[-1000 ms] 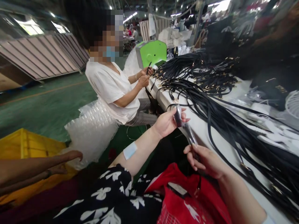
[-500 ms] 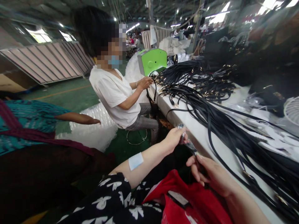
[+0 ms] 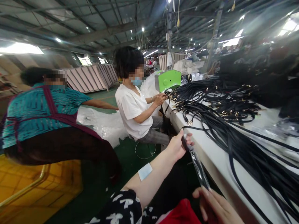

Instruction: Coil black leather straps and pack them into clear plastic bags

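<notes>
A black strap in clear, shiny plastic film (image 3: 198,166) stretches slantwise between my two hands, beside the table's front edge. My left hand (image 3: 177,145) is closed around its far end, thumb up and fingers curled. My right hand (image 3: 216,202) pinches the near end between thumb and fingers, close to the bottom edge. Past my left hand, a thin black strap (image 3: 196,128) runs from the pile; whether it joins the held one I cannot tell. Many black straps with gold-coloured metal clips (image 3: 224,124) lie heaped along the white table (image 3: 198,137).
A co-worker in a white shirt (image 3: 133,109) sits at the table by a green machine (image 3: 168,79), handling straps. At left, another person in a teal top (image 3: 42,109) bends over, reaching across white plastic wrap (image 3: 102,121). A yellow cart (image 3: 58,183) stands at lower left.
My hands have moved apart, so a longer stretch of the film-covered strap shows between them. The view has tilted up and swung left, bringing in the bending person and yellow cart.
</notes>
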Demonstrator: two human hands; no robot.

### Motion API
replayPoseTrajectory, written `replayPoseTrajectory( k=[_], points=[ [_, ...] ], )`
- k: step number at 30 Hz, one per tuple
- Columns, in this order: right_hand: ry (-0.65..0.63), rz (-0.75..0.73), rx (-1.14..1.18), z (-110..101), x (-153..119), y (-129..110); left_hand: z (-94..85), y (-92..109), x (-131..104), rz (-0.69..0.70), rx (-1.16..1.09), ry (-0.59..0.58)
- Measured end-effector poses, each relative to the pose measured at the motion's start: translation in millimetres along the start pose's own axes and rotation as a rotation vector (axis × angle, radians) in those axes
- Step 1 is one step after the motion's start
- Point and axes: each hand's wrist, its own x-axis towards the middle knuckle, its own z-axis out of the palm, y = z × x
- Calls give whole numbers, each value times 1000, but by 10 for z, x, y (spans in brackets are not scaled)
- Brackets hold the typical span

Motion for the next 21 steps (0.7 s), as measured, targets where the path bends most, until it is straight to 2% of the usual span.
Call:
replayPoseTrajectory(
  k=[3, 6, 8, 10, 13, 15, 16, 18, 20, 21],
  points=[
    [4, 33, 66, -31, -8, -58, -30, -319, -96, 266, 424, -20],
    [51, 6, 132, -128, -76, -156, -73, -551, -320, 512, 941, -155],
    [136, -14, 164, -232, -154, -216, -92, -628, -477, 567, 1193, -286],
    [232, -6, 144, -357, -238, -261, -96, -658, -595, 564, 1352, -424],
    [363, -52, -89, -562, -320, -306, -79, -637, -675, 542, 1469, -562],
    [437, -123, -358, -688, -327, -317, -66, -593, -682, 426, 1471, -643],
    [454, -157, -484, -739, -317, -311, -62, -566, -677, 288, 1432, -695],
    [441, -196, -634, -794, -283, -266, -63, -520, -660, -92, 1230, -783],
    [394, -220, -627, -761, -238, -170, -75, -501, -640, -422, 925, -784],
    [366, -224, -575, -708, -214, -105, -83, -505, -631, -521, 777, -757]
  ],
)
